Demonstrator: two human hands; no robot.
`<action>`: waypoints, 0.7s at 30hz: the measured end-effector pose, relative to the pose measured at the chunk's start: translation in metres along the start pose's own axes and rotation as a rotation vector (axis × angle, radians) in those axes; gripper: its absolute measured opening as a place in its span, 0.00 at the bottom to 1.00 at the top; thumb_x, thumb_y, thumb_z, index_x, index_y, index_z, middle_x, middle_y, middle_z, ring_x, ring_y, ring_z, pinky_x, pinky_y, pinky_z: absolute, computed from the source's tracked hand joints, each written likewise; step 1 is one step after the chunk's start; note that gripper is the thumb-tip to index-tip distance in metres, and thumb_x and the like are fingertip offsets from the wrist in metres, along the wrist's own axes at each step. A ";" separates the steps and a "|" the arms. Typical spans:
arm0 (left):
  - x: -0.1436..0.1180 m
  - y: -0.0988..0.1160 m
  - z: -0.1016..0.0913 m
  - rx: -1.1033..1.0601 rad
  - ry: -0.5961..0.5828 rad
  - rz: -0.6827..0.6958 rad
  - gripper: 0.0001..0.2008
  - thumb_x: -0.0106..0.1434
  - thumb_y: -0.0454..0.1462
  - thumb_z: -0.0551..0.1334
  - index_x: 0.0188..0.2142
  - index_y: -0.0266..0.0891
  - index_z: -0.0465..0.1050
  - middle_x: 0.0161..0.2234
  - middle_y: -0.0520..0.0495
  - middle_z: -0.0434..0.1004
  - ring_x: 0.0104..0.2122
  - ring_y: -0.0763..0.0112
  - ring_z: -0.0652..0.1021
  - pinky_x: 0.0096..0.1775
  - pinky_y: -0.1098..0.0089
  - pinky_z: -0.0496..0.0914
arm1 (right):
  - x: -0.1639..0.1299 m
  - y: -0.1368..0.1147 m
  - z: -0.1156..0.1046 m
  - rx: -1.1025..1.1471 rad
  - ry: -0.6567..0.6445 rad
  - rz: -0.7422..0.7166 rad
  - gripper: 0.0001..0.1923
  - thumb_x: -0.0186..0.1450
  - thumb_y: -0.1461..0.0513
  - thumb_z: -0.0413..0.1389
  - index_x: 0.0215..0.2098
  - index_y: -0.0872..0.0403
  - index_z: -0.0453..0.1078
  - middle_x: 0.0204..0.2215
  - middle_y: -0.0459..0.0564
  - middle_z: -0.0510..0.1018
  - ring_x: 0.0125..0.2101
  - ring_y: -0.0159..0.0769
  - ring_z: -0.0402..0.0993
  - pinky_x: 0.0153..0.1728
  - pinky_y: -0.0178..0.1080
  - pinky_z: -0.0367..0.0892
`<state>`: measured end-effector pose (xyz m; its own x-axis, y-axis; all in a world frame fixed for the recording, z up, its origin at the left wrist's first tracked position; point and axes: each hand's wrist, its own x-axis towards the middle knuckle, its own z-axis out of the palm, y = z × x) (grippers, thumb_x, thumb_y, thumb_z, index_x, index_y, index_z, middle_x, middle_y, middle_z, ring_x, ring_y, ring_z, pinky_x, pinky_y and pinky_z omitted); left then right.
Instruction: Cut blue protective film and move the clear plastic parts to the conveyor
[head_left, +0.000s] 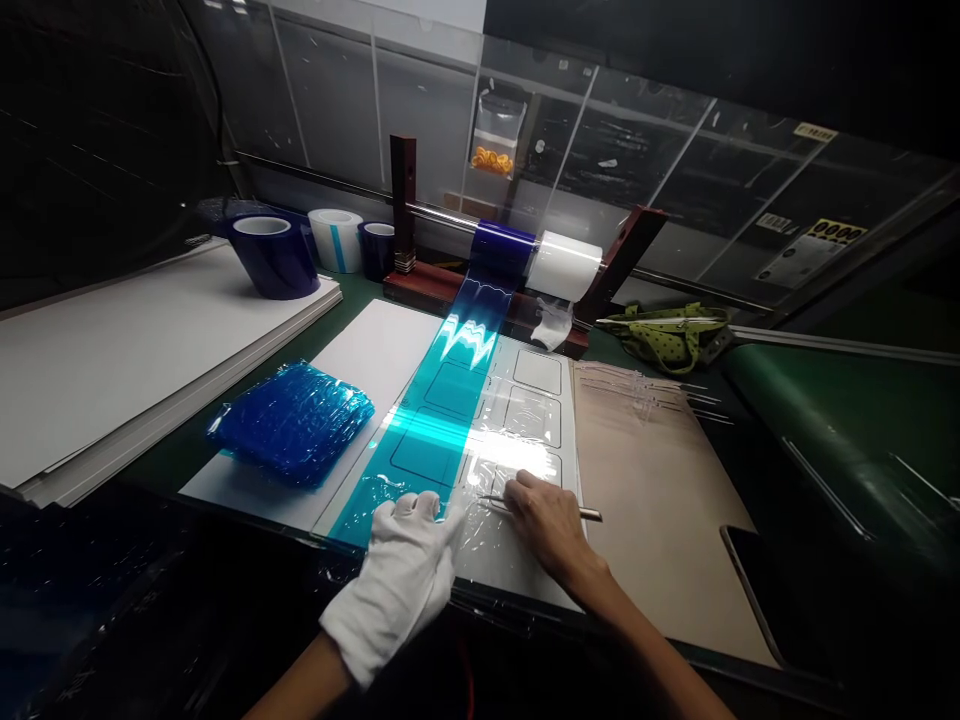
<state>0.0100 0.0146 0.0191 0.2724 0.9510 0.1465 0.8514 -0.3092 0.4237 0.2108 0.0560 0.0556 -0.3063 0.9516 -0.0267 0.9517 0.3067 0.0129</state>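
Observation:
A strip of clear blue film [439, 400] runs from a roll toward me, over a white sheet printed with rounded rectangles [537, 372]. My left hand [405, 560], in a white glove, is closed with bent fingers at the film's near right edge. Part of its grip is hidden from above. My right hand [547, 515] is bare and closed around a slim metal pen-like tool [590, 514], held low and sideways over the printed sheet. The tool's thin tip points left, toward the gloved fingers. Shiny clear film [495, 545] lies over the sheet between both hands.
A wooden stand [405, 200] carries a blue roll [504, 245] and a white roll [568, 265] on a rod. Left are a crinkled blue film pile [292, 420], stacked white sheets [135, 340] and loose rolls [274, 255]. A phone [765, 590] and green pouch [667, 332] lie right.

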 end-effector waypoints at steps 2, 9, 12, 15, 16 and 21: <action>-0.007 0.002 -0.001 0.055 -0.066 0.002 0.35 0.50 0.49 0.67 0.57 0.49 0.66 0.52 0.35 0.69 0.52 0.42 0.67 0.52 0.44 0.58 | -0.015 0.017 -0.002 -0.025 -0.007 0.038 0.12 0.68 0.66 0.48 0.29 0.52 0.69 0.29 0.44 0.74 0.24 0.28 0.67 0.22 0.36 0.40; -0.034 -0.008 0.016 0.290 0.185 0.307 0.36 0.53 0.53 0.65 0.60 0.49 0.62 0.47 0.40 0.72 0.47 0.58 0.71 0.51 0.59 0.61 | -0.073 0.071 -0.009 -0.089 -0.031 0.188 0.12 0.67 0.64 0.48 0.28 0.51 0.70 0.27 0.45 0.75 0.23 0.32 0.72 0.20 0.35 0.41; -0.040 -0.007 0.013 0.374 0.376 0.379 0.21 0.59 0.47 0.63 0.52 0.53 0.71 0.42 0.43 0.74 0.38 0.65 0.73 0.43 0.66 0.65 | -0.094 0.081 -0.008 -0.042 -0.019 0.272 0.11 0.67 0.61 0.49 0.30 0.49 0.71 0.29 0.44 0.77 0.25 0.34 0.75 0.20 0.33 0.46; -0.038 0.000 0.005 0.432 0.418 0.399 0.18 0.60 0.43 0.63 0.50 0.59 0.72 0.39 0.45 0.74 0.34 0.68 0.73 0.38 0.68 0.66 | -0.110 0.085 -0.005 0.080 0.020 0.360 0.09 0.67 0.57 0.50 0.32 0.46 0.71 0.32 0.43 0.78 0.28 0.37 0.76 0.21 0.33 0.55; -0.033 0.002 0.002 0.426 0.408 0.396 0.17 0.60 0.41 0.63 0.49 0.62 0.72 0.39 0.47 0.74 0.35 0.68 0.73 0.39 0.68 0.66 | -0.114 0.086 -0.005 0.123 0.038 0.379 0.09 0.66 0.55 0.50 0.32 0.45 0.71 0.32 0.43 0.78 0.28 0.37 0.76 0.22 0.34 0.57; 0.020 0.012 -0.027 0.117 0.339 0.330 0.09 0.62 0.40 0.62 0.32 0.63 0.79 0.36 0.51 0.77 0.38 0.69 0.72 0.45 0.64 0.64 | -0.124 0.090 0.000 0.329 0.130 0.434 0.13 0.65 0.50 0.50 0.31 0.44 0.71 0.32 0.44 0.79 0.29 0.38 0.77 0.24 0.35 0.63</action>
<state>0.0134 0.0303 0.0508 0.3917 0.7397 0.5472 0.7939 -0.5723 0.2054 0.3339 -0.0344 0.0604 0.1345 0.9903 0.0353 0.9410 -0.1165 -0.3177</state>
